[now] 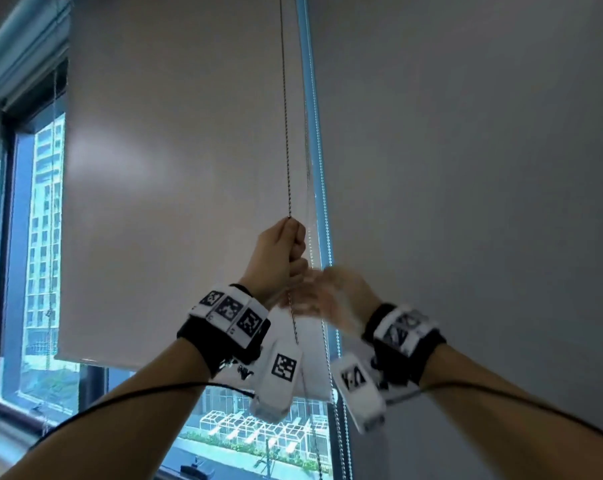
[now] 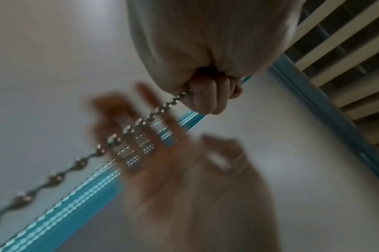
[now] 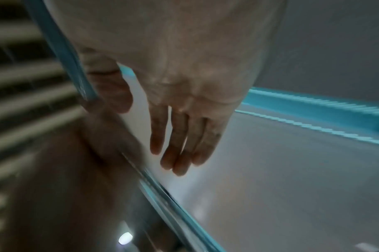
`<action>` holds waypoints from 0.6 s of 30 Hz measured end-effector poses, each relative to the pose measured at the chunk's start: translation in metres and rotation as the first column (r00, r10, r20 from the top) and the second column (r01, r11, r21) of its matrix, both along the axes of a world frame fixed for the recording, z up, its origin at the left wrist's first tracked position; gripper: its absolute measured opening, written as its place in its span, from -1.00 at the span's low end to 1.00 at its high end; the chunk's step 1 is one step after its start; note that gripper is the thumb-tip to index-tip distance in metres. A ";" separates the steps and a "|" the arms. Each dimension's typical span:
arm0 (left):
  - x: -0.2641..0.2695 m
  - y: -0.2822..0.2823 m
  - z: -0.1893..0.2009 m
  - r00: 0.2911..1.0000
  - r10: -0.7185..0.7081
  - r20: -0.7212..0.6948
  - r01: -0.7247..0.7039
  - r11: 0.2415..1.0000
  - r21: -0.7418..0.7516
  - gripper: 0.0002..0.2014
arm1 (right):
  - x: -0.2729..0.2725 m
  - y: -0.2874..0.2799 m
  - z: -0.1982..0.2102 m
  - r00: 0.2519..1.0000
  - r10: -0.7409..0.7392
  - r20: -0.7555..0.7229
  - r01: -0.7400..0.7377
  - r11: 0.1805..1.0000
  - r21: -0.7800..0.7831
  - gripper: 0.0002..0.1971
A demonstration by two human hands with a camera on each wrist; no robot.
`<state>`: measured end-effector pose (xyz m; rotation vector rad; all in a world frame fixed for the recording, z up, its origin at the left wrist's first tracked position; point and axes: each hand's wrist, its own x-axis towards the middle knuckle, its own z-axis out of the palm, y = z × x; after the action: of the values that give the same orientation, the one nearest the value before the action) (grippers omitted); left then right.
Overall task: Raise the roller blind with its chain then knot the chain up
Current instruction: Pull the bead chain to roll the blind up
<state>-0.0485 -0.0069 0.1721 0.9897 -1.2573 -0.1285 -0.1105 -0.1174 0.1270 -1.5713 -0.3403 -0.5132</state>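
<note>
— Clenched round the bead chain (image 1: 288,188) is the grip of the left hand (image 1: 280,258); in the left wrist view the beads are seen running out from under the curled fingers (image 2: 208,98).

— And the right hand (image 1: 331,299)?

— Its grip is released: fingers straight and blurred, nothing held, just beside the left fist. Whether the chain is touched by it cannot be told.

— Where is the roller blind (image 1: 175,174) found?

— Hung low over the window (image 1: 43,237), its bottom bar below wrist height, so the raising is judged barely begun. A second chain strand (image 1: 322,209) is seen hanging along the blue frame strip (image 1: 310,98).

— What could go wrong?

— The beads could be let slip if the left fist is loosened before the strand is caught by the right hand, and the blind could run back down. The wrong strand could also be taken, so that the blind is lowered. A sideways pull might cause the chain to jump its sprocket.
</note>
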 end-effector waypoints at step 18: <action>0.030 0.005 0.057 0.983 -0.171 -0.070 0.171 0.985 -0.005 -0.55 | 0.004 0.031 0.057 0.830 -0.438 0.346 0.546 0.766 -0.340 -0.72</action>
<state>-0.0182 -0.0018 0.2292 0.8698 -1.2762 -0.2949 -0.1063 -0.0864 0.1836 -2.0448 -0.2249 -1.1204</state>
